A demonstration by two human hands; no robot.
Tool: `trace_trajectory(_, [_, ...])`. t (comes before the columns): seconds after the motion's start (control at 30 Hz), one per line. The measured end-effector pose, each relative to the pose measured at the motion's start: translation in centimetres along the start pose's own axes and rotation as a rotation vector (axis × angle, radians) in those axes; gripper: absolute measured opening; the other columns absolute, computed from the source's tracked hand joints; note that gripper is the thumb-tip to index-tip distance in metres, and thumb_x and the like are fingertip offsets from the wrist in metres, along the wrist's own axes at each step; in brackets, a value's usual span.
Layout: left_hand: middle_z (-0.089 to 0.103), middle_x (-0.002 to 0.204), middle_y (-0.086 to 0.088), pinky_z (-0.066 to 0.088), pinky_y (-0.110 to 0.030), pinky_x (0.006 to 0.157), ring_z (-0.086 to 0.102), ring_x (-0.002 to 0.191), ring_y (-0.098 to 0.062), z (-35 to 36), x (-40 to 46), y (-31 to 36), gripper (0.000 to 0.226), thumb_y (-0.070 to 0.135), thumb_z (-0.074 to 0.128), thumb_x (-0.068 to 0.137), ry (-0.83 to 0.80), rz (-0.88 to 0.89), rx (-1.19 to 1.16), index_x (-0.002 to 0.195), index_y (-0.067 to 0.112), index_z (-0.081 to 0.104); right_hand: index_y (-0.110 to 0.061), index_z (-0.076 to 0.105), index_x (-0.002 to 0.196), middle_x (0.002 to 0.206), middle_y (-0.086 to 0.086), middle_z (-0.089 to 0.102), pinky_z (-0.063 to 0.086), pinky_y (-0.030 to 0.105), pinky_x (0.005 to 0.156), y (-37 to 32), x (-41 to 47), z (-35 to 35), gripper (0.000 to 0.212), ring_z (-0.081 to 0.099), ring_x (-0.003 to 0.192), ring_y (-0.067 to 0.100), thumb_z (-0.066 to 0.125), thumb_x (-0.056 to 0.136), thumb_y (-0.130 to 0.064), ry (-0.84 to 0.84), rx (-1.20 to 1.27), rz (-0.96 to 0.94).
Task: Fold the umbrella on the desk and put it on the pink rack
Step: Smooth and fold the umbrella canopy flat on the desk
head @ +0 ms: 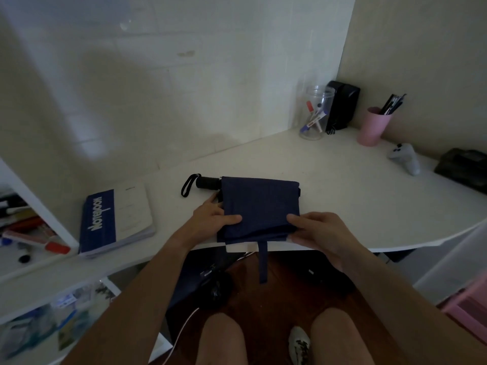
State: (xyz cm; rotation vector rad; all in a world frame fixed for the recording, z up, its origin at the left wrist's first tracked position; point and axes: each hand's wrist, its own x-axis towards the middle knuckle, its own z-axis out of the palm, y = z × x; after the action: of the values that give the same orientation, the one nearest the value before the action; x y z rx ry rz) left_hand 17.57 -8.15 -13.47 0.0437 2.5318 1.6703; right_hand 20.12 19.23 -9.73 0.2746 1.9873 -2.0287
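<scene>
A navy blue collapsed umbrella [259,204] lies on the white desk [342,196] near its front edge, its canopy cloth flattened into a rough rectangle. Its black handle with a wrist loop [203,183] points left. A blue closing strap [263,262] hangs down over the desk edge. My left hand [213,216] pinches the cloth's near left corner, thumb on top. My right hand [319,230] pinches the near right corner the same way. A pink rack [466,304] shows at the lower right edge, beside the desk.
A blue and white notebook [116,219] lies left of the umbrella. At the back right stand a clear jar of markers [313,114], a black speaker [341,105] and a pink pen cup [373,126]. A white game controller [405,158] and a dark object [463,167] lie far right. Cluttered shelves [29,227] stand left.
</scene>
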Motion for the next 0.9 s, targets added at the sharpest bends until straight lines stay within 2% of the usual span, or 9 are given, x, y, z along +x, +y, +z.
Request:
trace_trajectory(0.1, [0.028,0.162,0.018,0.030,-0.044,0.121,0.041,0.141,-0.005,-0.1,-0.2,0.1,0.034,0.050,0.082,0.066,-0.020,-0.004,0.022,0.077,0.018,0.084,0.003,0.071,0.093,0.098,0.022,0.074,0.062,0.037,0.082,0.5,0.3,0.7,0.026,0.077,0.084,0.026,0.085,0.077,-0.012,0.100,-0.038,-0.009])
trace_trajectory(0.23, [0.028,0.162,0.015,0.028,-0.044,0.122,0.041,0.141,-0.006,-0.4,-0.3,0.3,0.016,0.030,0.084,0.074,-0.051,-0.011,0.009,0.079,0.015,0.084,0.001,0.069,0.088,0.094,0.019,0.075,0.063,0.033,0.073,0.9,0.0,0.7,0.021,0.077,0.079,0.026,0.085,0.075,-0.005,0.138,-0.089,0.008])
trace_trajectory(0.37, [0.034,0.159,0.013,0.026,-0.039,0.122,0.043,0.133,0.002,-0.5,-0.6,0.8,0.014,0.017,0.083,0.077,-0.082,-0.018,-0.019,0.064,0.018,0.081,-0.005,0.070,0.092,0.086,0.011,0.077,0.064,0.033,0.069,1.2,-0.4,1.0,0.027,0.077,0.073,0.021,0.088,0.072,-0.011,0.166,-0.201,-0.035])
trace_trajectory(0.47, [0.052,0.138,0.013,0.037,-0.016,0.109,0.051,0.097,0.028,-0.6,-1.0,1.7,0.013,0.003,0.077,0.083,-0.125,-0.038,-0.103,0.077,0.014,0.075,-0.011,0.070,0.089,0.086,0.008,0.076,0.064,0.033,0.071,1.7,-0.3,1.3,0.029,0.076,0.076,0.021,0.089,0.067,-0.008,0.209,-0.275,-0.101])
trace_trajectory(0.57, [0.042,0.140,0.014,0.037,0.006,0.078,0.047,0.086,0.035,-0.8,-1.4,1.8,0.038,0.000,0.075,0.085,-0.162,0.033,-0.072,0.055,0.021,0.071,-0.015,0.069,0.088,0.084,0.006,0.076,0.059,0.027,0.067,2.0,-0.5,1.2,0.030,0.073,0.078,0.018,0.088,0.066,-0.005,0.226,-0.321,-0.153])
trace_trajectory(0.67, [0.039,0.143,0.019,0.036,-0.012,0.100,0.049,0.103,0.022,-1.0,-1.1,1.5,0.045,0.005,0.078,0.083,-0.142,-0.023,-0.031,0.041,0.020,0.069,-0.017,0.062,0.097,0.078,0.000,0.075,0.060,0.034,0.074,2.4,-0.9,1.2,0.037,0.071,0.078,0.014,0.086,0.069,-0.009,0.202,-0.453,-0.214])
trace_trajectory(0.73, [0.037,0.150,0.021,0.033,-0.027,0.113,0.050,0.119,0.009,-1.2,-0.7,0.7,0.027,0.019,0.087,0.073,-0.122,-0.027,0.000,0.049,0.013,0.074,-0.019,0.054,0.109,0.079,-0.005,0.073,0.058,0.036,0.077,2.5,-1.2,1.2,0.048,0.067,0.078,0.011,0.084,0.072,-0.017,0.225,-0.612,-0.337])
trace_trajectory(0.83, [0.034,0.153,0.025,0.033,-0.036,0.119,0.048,0.132,0.003,-1.7,-0.4,-0.4,0.052,0.042,0.089,0.051,-0.095,0.025,0.037,0.060,-0.006,0.070,-0.025,0.051,0.125,0.108,-0.007,0.060,0.050,0.026,0.080,1.9,-1.5,1.3,0.058,0.056,0.096,0.010,0.080,0.075,-0.025,0.260,-0.845,-0.818])
trace_trajectory(0.9, [0.032,0.155,0.023,0.033,-0.037,0.119,0.046,0.134,0.000,-1.5,-0.6,0.0,0.037,0.039,0.089,0.054,-0.131,0.021,0.047,0.052,0.006,0.071,-0.025,0.057,0.125,0.118,-0.006,0.058,0.048,0.028,0.085,1.8,-0.9,1.3,0.052,0.052,0.106,0.014,0.076,0.076,-0.025,0.144,-1.118,-1.030])
